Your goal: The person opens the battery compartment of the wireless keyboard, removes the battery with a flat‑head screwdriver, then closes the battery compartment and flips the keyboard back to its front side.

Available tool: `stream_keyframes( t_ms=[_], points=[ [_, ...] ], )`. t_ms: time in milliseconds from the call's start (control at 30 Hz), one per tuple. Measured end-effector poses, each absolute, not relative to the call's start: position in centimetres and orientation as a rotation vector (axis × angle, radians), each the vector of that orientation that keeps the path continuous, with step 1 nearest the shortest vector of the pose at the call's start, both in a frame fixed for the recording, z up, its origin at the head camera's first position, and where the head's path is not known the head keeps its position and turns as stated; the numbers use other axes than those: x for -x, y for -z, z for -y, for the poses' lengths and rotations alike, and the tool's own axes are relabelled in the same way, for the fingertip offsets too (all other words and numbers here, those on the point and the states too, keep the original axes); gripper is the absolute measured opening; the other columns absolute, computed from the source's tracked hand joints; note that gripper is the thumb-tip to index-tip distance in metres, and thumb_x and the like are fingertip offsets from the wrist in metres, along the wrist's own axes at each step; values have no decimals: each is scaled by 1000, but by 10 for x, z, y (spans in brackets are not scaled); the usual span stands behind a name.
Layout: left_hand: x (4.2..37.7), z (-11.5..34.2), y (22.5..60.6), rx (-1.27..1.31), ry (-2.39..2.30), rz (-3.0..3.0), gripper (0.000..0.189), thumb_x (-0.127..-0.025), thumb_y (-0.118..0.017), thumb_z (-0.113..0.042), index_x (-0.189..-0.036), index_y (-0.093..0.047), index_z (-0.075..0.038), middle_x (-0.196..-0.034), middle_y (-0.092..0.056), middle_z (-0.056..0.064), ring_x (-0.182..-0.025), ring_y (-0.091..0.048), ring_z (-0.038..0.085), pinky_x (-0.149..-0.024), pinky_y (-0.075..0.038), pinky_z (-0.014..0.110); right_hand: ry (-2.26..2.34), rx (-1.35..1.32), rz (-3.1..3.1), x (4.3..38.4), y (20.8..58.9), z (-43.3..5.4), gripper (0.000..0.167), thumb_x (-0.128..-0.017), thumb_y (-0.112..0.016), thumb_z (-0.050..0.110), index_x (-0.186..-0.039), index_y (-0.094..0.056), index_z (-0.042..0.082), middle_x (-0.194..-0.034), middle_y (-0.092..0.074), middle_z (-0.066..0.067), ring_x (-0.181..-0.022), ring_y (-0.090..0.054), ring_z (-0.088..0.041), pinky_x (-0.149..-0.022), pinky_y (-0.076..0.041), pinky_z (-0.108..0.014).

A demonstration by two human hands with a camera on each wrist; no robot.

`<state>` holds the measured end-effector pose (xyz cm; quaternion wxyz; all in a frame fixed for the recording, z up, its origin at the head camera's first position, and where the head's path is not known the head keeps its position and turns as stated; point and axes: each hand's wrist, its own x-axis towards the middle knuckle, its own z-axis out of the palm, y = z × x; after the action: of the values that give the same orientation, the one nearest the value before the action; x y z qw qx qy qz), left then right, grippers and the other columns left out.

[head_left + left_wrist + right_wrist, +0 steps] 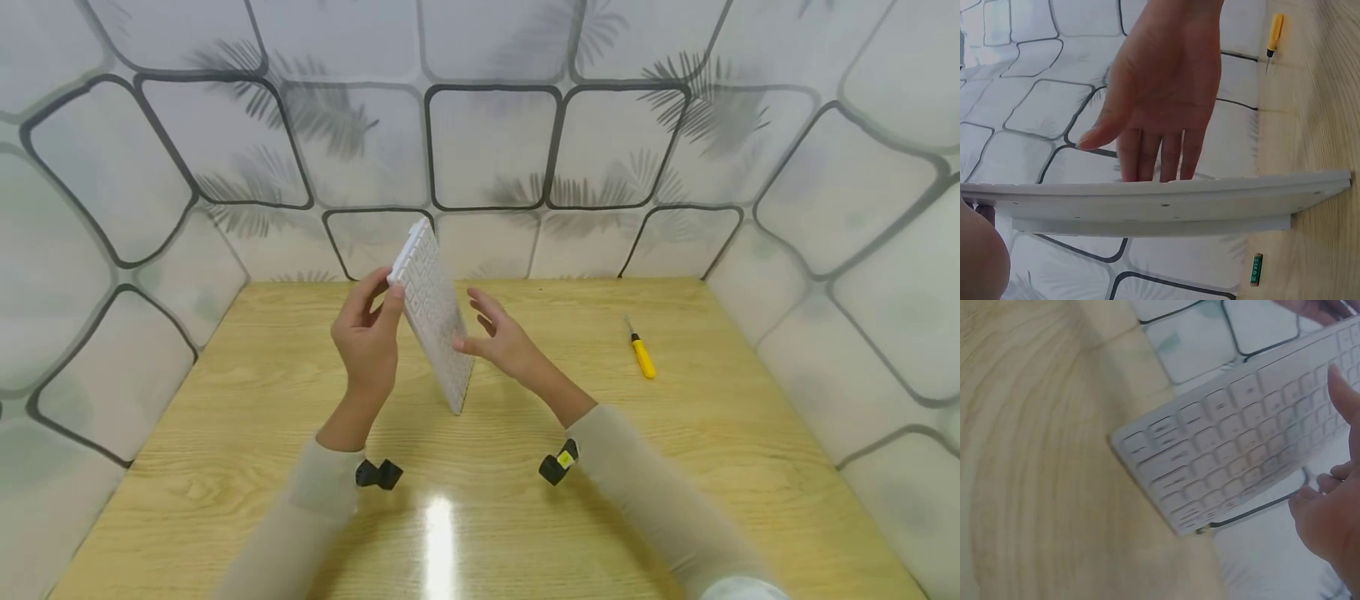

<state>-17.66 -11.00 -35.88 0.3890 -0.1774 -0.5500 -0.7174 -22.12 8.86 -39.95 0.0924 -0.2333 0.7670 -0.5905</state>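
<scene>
A white keyboard stands tilted on its short end, its lower corner at the table. My left hand grips its upper end between thumb and fingers. Keys face right, toward my right hand, whose fingers are spread and loosely bent beside them; the thumb overlaps the keyboard in the head view. From the left wrist, the underside of the keyboard shows as a pale panel with small screws and a raised bar, and the right hand is beyond it with fingertips hidden behind the edge.
A yellow-handled screwdriver lies on the wooden table to the right. In the left wrist view a small green battery lies on the table on the keyboard's underside. Patterned fabric walls enclose the back and sides.
</scene>
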Motion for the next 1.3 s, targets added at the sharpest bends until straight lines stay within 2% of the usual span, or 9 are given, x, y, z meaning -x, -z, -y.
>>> stream_keyframes(
  t_ms=[167,267,333,433,567,733,833,967,1300],
  points=[
    [178,128,361,363,1916,1341,24,-93,-67,2,-115,-70,8,-104,-74,4,-96,-69,15,-77,-57,20,1695,668,-2259,223,422,-80,122,-71,-79,67,-163,-14,21,-169,-12,-6,-156,-10,-32,-125,-16,-49],
    [178,139,362,319,1979,1289,23,-92,-67,3,-114,-71,8,-103,-74,7,-94,-69,16,-79,-57,21,1698,633,-2241,224,431,-75,131,-62,-78,74,-163,-14,21,-169,-13,-5,-157,-7,-32,-124,-14,-53],
    [177,146,364,292,2022,1259,24,-92,-67,4,-115,-70,9,-102,-74,9,-93,-68,17,-81,-57,22,1707,607,-2224,224,436,-72,130,-62,-80,72,-163,-15,22,-169,-15,-4,-157,-6,-32,-124,-14,-56],
    [176,159,369,237,2053,1250,24,-93,-68,2,-116,-69,10,-101,-73,10,-92,-68,17,-83,-57,23,1695,564,-2217,225,443,-68,121,-70,-86,58,-163,-17,23,-169,-16,-2,-156,-9,-33,-122,-15,-58],
    [174,174,375,154,2076,1258,26,-93,-70,0,-117,-69,10,-102,-73,11,-92,-68,17,-85,-57,24,1619,579,-2260,228,451,-60,113,-78,-87,39,-163,-16,20,-170,-12,-5,-155,-16,-32,-123,-18,-53],
    [170,184,379,92,2125,1246,30,-93,-69,0,-120,-66,13,-105,-73,13,-96,-69,19,-88,-57,25,1558,659,-2321,229,456,-51,117,-75,-90,27,-163,-13,16,-167,-14,-10,-145,-31,-31,-120,-28,-49],
    [169,186,379,69,2140,1236,32,-93,-69,0,-121,-65,15,-107,-74,14,-98,-70,19,-89,-57,26,1489,687,-2387,229,459,-47,123,-73,-91,26,-163,-8,17,-167,-11,-11,-146,-28,-31,-120,-27,-49],
    [168,186,380,57,2154,1220,33,-92,-69,1,-121,-63,17,-106,-74,14,-97,-71,19,-90,-57,27,1402,692,-2454,228,462,-46,128,-74,-90,30,-164,1,19,-170,-1,-10,-152,-16,-31,-122,-22,-50],
    [166,189,384,31,2172,1233,30,-93,-70,-1,-119,-66,14,-107,-75,13,-99,-73,19,-91,-56,28,1320,708,-2501,228,460,-50,127,-75,-89,35,-163,1,13,-169,4,-14,-156,-4,-33,-123,-18,-52]
  ],
)
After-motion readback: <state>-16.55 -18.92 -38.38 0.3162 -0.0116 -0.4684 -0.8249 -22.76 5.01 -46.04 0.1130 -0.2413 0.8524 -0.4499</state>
